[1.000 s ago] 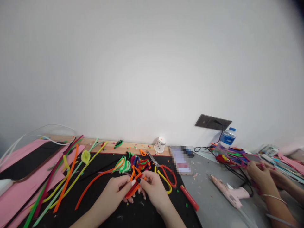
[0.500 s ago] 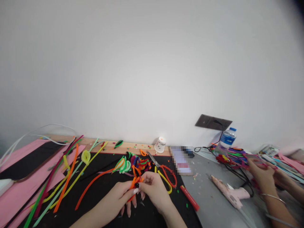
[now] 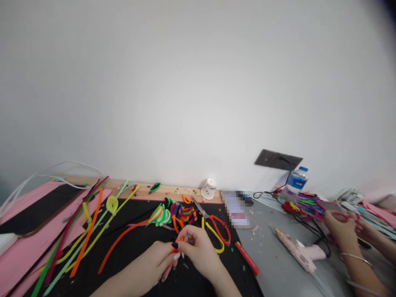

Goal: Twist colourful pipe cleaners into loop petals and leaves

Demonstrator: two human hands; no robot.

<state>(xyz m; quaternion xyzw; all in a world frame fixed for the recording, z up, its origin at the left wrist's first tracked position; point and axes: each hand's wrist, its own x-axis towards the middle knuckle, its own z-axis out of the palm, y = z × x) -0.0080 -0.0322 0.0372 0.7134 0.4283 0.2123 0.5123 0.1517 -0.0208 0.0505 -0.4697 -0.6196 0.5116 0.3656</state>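
My left hand (image 3: 159,260) and my right hand (image 3: 196,249) meet over the black mat, their fingertips pinched on an orange pipe cleaner (image 3: 179,240). Fingers cover most of that piece, so its shape is hard to make out. Just beyond them lies a heap of bent, colourful pipe-cleaner pieces (image 3: 182,213). Beside the heap sit green, white and orange striped petal shapes (image 3: 159,215). Red-handled scissors (image 3: 219,229) rest to the right of my hands, near a yellow bent pipe cleaner (image 3: 216,239). One long orange-red pipe cleaner (image 3: 116,239) curves across the mat at left.
Loose long pipe cleaners (image 3: 86,235) cross pink sheets (image 3: 18,264) at left. A white cup (image 3: 208,189), a phone (image 3: 236,210) and a red tube (image 3: 247,259) stand or lie to the right. Farther right are a pink glue gun (image 3: 300,249), a bottle (image 3: 295,183) and another person's hands (image 3: 343,231).
My fingers have closed tighter over the orange pipe cleaner, and its upright ends now show less. My right thumb has shifted slightly left. The other person's hands have moved a little.
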